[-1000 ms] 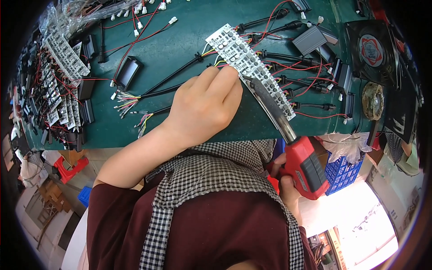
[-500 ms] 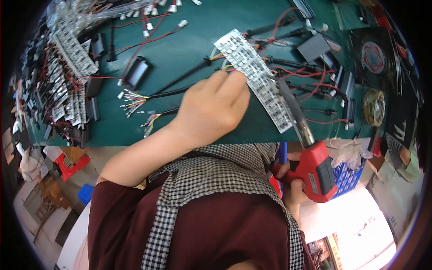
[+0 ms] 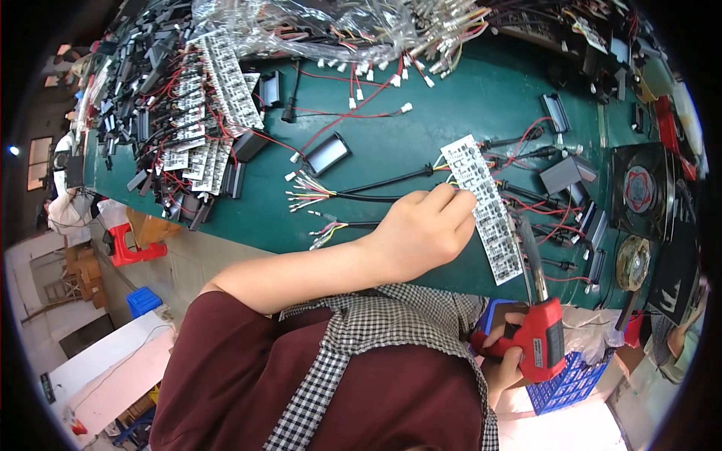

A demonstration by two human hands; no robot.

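One white circuit board (image 3: 493,227) — left grip (image 3: 430,231) at its left edge

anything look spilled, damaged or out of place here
Nothing looks spilled or plainly damaged. The left heap looks untidiest: boards and cases lie jumbled at odd angles. Fine faults on the board by the left hand are too small to tell.

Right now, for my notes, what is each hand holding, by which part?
The right hand holds the red soldering gun by its handle. The left hand overlaps the circuit board at its left edge; any pinch is hidden.
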